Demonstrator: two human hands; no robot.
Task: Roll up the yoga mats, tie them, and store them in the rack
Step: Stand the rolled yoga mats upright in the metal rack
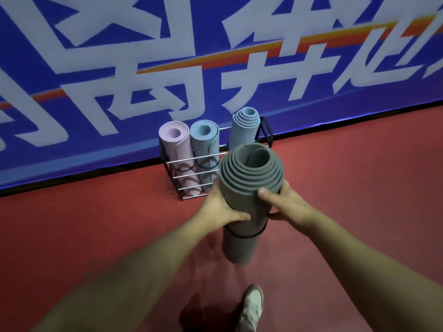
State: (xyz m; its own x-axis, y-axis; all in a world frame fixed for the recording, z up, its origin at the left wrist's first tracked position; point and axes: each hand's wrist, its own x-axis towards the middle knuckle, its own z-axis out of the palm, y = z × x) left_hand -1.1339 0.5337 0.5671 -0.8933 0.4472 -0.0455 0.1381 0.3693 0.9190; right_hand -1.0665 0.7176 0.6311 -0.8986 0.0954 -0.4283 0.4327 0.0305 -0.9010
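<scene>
A blue banner with large white characters [215, 56] is seen along the back, met at its foot by a red floor [359, 188]. Against the banner a low metal wire rack [191, 161] is set on the floor. Three rolled mats are held upright in it: a pink foam mat [175, 149] at the left end, a light blue foam mat [206, 144] just beside it, and a second blue foam mat [244, 130] at the right end.

A rolled grey foam yoga mat [239, 200] is held upright in front of the rack, outside it. It is gripped on either side, the left hand [218, 207] and the right hand [287, 204] both curled round its upper half. A thin black elastic band [242, 236] is looped round the roll below the hands. Whether its lower end touches the floor cannot be told. A pale shoe [251, 305] is seen at the bottom edge.
</scene>
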